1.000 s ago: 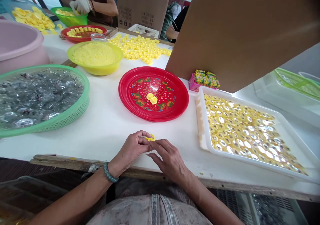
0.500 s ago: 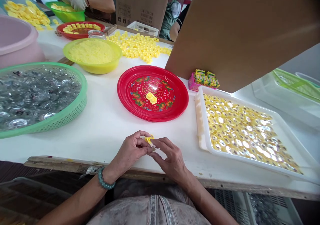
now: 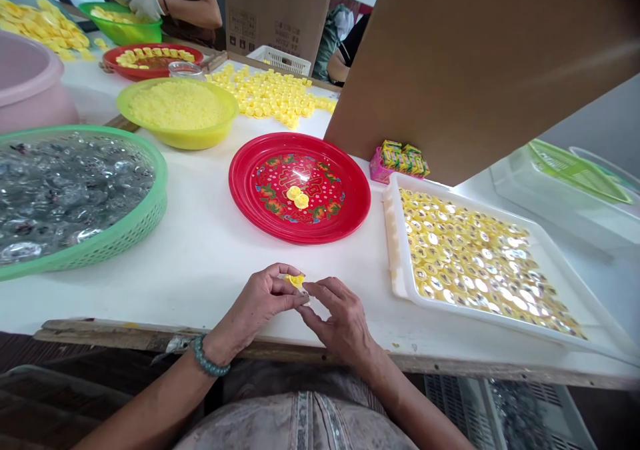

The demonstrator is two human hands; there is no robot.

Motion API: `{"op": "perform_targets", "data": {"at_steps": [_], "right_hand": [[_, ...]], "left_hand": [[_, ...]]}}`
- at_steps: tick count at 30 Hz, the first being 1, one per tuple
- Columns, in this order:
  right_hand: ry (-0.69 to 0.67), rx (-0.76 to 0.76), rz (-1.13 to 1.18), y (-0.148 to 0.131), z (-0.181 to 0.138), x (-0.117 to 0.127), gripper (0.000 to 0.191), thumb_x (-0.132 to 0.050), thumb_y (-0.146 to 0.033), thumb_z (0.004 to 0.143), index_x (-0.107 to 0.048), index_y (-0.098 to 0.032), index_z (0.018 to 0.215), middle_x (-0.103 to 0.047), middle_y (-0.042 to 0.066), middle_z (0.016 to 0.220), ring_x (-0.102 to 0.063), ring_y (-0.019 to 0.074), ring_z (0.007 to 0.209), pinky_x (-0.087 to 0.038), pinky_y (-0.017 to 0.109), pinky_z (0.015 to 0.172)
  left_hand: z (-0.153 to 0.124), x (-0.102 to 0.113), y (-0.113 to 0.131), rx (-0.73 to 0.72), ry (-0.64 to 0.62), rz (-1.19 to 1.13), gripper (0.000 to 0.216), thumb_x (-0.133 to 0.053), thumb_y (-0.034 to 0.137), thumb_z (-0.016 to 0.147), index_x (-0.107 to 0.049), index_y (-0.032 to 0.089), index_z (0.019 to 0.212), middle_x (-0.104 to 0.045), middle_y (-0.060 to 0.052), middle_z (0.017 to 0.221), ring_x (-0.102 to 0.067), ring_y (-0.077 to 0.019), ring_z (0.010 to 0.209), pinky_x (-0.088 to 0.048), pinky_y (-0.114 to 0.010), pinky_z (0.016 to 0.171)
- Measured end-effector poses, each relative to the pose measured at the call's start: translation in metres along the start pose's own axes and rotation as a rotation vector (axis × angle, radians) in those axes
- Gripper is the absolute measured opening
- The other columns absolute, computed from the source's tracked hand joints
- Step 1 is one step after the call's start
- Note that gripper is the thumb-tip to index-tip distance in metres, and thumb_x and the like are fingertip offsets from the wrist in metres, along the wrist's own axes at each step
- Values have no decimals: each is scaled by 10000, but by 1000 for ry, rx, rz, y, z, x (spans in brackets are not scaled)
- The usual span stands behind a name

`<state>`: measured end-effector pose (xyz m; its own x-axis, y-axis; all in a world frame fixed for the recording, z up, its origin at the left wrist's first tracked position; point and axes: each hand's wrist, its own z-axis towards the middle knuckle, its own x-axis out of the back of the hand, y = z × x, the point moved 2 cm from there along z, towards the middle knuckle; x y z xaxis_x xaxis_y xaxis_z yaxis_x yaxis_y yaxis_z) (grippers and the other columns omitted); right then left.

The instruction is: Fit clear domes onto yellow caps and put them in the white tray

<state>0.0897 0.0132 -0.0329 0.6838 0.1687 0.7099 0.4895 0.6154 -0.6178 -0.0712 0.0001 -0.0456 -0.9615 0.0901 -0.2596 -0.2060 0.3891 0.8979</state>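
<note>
Over the table's front edge, my left hand [image 3: 260,307] pinches a small yellow plastic cup-like piece [image 3: 295,281] between thumb and fingers. My right hand [image 3: 343,320] meets it from the right, its thumb and fingertips closed about a small clear or whitish piece [image 3: 306,297] below the yellow one. Fingers hide most of both pieces, so how they join cannot be made out. Just beyond my hands lies a round red tray [image 3: 350,183] with a printed pattern. On it are two yellow flower-shaped pieces [image 3: 301,201], side by side.
To the left is a green basket [image 3: 161,197] of clear plastic pieces. Behind it stand a pink tub [image 3: 30,90] and a yellow bowl [image 3: 180,140]. A white tray [image 3: 400,283] of yellow capped pieces and a cardboard sheet [image 3: 450,70] are rightward. A gloved co-worker [image 3: 185,10] works at back.
The view has shifted slightly, so the surroundings sit a little further left. The yellow piece has tilted in my left fingers. Both hands stay close together.
</note>
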Motion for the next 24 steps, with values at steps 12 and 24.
{"op": "perform_targets", "data": {"at_steps": [12,24], "right_hand": [[21,-88,21,-1,0,2,281,-689,-282,753,-602,-184,1001,-603,55,856,-573,184,788,-503,324,708],[-101,3,30,8,11,4,222,-590,-239,820,-591,-200,1039,-612,60,924,-594,160,794,-503,279,696]], "left_hand": [[-1,-1,-2,-1,26,36,437,-745,285,655,-525,167,1015,-679,0,685,-611,-142,671,-458,-259,673],[4,9,-4,-72,137,164,372,-704,313,677,-537,180,983,-691,-11,732,-615,-146,676,-458,-268,693]]}}
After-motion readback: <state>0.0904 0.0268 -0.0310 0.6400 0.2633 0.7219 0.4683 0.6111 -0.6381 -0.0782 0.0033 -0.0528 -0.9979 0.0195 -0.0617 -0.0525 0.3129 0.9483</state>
